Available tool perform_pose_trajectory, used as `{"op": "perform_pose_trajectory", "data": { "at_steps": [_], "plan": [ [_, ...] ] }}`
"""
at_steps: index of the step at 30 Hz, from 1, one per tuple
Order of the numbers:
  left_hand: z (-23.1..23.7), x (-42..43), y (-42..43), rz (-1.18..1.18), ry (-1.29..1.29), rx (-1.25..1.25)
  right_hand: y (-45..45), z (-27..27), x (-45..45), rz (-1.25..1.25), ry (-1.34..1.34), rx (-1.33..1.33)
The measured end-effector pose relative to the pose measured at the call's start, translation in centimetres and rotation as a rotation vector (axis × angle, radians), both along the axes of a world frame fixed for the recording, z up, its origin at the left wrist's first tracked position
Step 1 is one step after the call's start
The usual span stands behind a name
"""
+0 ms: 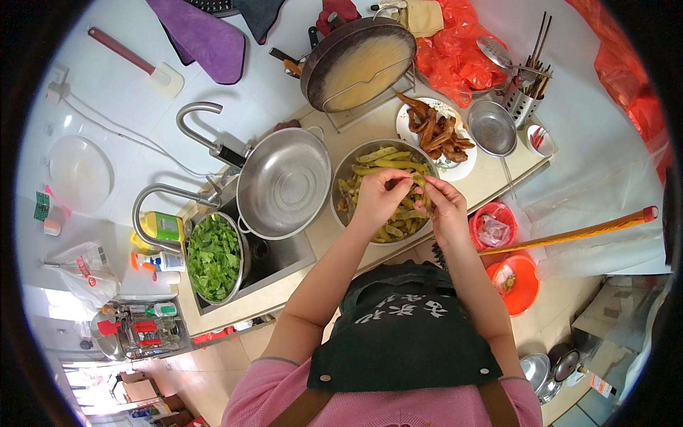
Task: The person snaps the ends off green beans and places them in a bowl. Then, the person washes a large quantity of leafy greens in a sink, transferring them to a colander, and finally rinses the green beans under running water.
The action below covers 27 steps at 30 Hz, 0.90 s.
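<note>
Both my hands are together over a metal colander (347,160) full of yellow-green bean pods (392,227) on the counter. My left hand (385,193) pinches one end of a pod (418,184) between thumb and forefinger. On the other side of that pod, my right hand (444,202) grips it with thumb and fingers. The held pod is partly hidden by the fingers. Behind the colander, a white plate (460,169) holds browned chicken wings (435,131).
An empty metal basin (291,181) sits over the sink's edge, beside a pot of chopped greens (213,259). A wok (363,69) leans on a rack at the back. A small strainer (492,128) lies right of the plate. Red bins (520,288) and a broom handle (581,232) stand at the right.
</note>
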<state>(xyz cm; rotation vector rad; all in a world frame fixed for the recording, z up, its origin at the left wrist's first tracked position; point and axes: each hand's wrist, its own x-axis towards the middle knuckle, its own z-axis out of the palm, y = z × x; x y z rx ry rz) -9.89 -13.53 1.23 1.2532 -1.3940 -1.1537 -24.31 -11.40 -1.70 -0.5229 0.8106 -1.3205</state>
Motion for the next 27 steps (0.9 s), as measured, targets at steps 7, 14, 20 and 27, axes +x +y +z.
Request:
{"op": "perform_pose_trajectory", "data": {
  "at_steps": [7, 14, 20, 27],
  "plan": [
    [0.0, -0.9, 1.5, 0.059, -0.17, -0.301, -0.3, -0.1, -0.2, -0.044, -0.178, 0.023],
    [0.0, -2.2, 1.6, 0.013, -0.249, -0.367, -0.4, -1.0, -0.5, -0.069, -0.167, -0.008],
    [-0.4, -1.3, 0.4, 0.045, -0.34, -0.488, -0.4, -0.6, -0.9, -0.046, -0.231, 0.041],
    [-1.7, -0.5, 0.0, -0.106, 0.214, 0.025, -1.1, -1.7, -2.0, -0.017, -0.446, 0.056]
  ]
}}
